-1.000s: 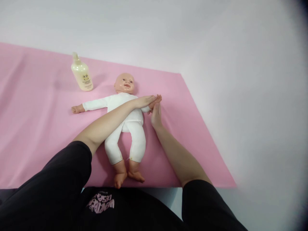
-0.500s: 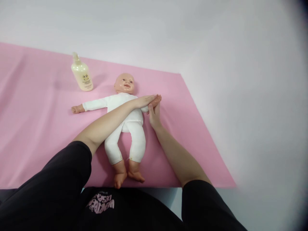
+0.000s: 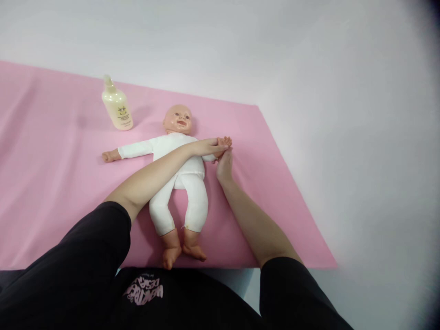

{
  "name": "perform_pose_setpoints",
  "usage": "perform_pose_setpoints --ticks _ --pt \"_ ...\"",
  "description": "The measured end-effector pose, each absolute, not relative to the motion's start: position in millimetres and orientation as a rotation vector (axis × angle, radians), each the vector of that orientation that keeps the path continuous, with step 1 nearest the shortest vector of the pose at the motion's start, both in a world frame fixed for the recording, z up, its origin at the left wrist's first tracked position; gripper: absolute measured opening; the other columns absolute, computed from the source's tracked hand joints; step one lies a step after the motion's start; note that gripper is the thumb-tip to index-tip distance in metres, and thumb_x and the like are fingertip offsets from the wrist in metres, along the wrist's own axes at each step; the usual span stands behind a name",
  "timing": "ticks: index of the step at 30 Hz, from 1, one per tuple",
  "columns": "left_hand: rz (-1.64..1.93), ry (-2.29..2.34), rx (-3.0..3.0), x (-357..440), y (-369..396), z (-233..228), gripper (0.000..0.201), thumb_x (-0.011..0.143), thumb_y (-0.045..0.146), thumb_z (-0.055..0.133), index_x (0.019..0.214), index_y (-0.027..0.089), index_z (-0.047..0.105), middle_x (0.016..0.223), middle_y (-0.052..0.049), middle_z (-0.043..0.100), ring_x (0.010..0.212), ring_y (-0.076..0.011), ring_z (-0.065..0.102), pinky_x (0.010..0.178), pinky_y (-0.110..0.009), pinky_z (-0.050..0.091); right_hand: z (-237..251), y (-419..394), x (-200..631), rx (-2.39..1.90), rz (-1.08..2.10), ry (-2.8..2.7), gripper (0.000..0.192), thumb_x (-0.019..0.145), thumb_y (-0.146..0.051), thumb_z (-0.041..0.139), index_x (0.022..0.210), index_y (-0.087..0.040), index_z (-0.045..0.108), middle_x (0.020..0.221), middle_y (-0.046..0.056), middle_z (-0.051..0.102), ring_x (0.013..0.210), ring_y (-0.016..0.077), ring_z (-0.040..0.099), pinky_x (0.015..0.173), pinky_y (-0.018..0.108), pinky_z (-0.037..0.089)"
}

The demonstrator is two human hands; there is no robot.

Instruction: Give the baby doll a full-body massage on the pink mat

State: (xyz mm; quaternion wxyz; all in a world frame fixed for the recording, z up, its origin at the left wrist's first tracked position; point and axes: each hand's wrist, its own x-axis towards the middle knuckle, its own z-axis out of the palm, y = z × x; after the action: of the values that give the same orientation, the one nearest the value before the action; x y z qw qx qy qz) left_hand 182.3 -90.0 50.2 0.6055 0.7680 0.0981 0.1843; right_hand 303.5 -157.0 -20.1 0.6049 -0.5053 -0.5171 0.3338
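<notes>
A baby doll (image 3: 178, 156) in a white cloth suit lies face up, its head at the far end and its feet towards me. My left forearm crosses its body, and my left hand (image 3: 208, 146) is closed around the doll's hand (image 3: 225, 141) on the right side, the thumb lying across it. From below and the right, my right hand (image 3: 225, 166) grips the same small hand. Most of its fingers are hidden beneath. The doll's other arm (image 3: 135, 149) stretches out to the left, untouched.
A pale yellow pump bottle (image 3: 118, 107) stands upright, left of the doll's head. Pink cloth (image 3: 68, 183) covers the table, whose right edge slants down towards me. A plain pale wall or floor surface (image 3: 360, 137) lies beyond it.
My left fingers have gone from lying flat over the doll's hand to curling around it, with the thumb showing. My right hand has shifted slightly right, its thumb no longer on the doll's wrist.
</notes>
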Motion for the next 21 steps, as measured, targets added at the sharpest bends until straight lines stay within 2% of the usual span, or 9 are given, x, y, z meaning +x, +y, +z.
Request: perform_pose_setpoints --ticks 2,5,7,12,15,21 --pt "0.431 0.242 1.758 183 -90 50 0.076 0.082 0.091 0.056 0.069 0.016 0.061 0.062 -0.006 0.064 0.056 -0.0175 0.062 0.059 -0.032 0.051 -18 -159 302 -1.175 0.756 -1.201 0.088 0.094 -0.085 0.017 0.155 -0.027 0.044 0.130 0.014 0.065 0.082 0.0216 0.067 0.058 0.034 0.053" --pt "0.412 0.248 1.732 184 -90 49 0.078 0.085 0.093 0.048 0.071 0.017 0.062 0.058 -0.006 0.062 0.052 -0.0173 0.060 0.059 -0.033 0.050 -13 -164 297 -1.145 0.724 -1.204 0.081 0.092 -0.081 0.039 0.156 -0.031 0.041 0.153 0.013 0.052 0.110 0.0261 0.068 0.065 0.034 0.057" --pt "0.411 0.246 1.719 184 -90 49 0.078 0.085 0.093 0.047 0.071 0.017 0.062 0.057 -0.005 0.062 0.051 -0.0175 0.060 0.060 -0.033 0.051 -11 -166 295 -1.125 0.725 -1.192 0.079 0.090 -0.075 0.050 0.155 -0.032 0.040 0.155 0.013 0.050 0.119 0.0283 0.065 0.065 0.034 0.058" --pt "0.423 0.306 1.710 182 -89 47 0.075 0.091 0.088 0.045 0.076 0.017 0.063 0.061 -0.006 0.066 0.054 -0.0174 0.063 0.061 -0.032 0.052 -16 -162 297 -1.166 0.760 -1.124 0.069 0.092 -0.071 0.048 0.149 -0.030 0.044 0.132 0.012 0.063 0.092 0.0229 0.070 0.054 0.030 0.051" --pt "0.431 0.316 1.730 181 -88 46 0.073 0.094 0.085 0.043 0.080 0.017 0.065 0.063 -0.007 0.068 0.055 -0.0171 0.063 0.061 -0.031 0.051 -20 -157 300 -1.196 0.764 -1.083 0.070 0.092 -0.076 0.043 0.144 -0.028 0.047 0.126 0.012 0.065 0.088 0.0218 0.069 0.051 0.029 0.049" --pt "0.427 0.282 1.689 183 -88 44 0.069 0.094 0.085 0.047 0.091 0.018 0.064 0.069 -0.006 0.070 0.056 -0.0172 0.064 0.060 -0.030 0.050 -21 -156 300 -1.179 0.766 -1.094 0.080 0.093 -0.085 0.027 0.140 -0.025 0.051 0.119 0.013 0.067 0.086 0.0241 0.068 0.055 0.034 0.053"
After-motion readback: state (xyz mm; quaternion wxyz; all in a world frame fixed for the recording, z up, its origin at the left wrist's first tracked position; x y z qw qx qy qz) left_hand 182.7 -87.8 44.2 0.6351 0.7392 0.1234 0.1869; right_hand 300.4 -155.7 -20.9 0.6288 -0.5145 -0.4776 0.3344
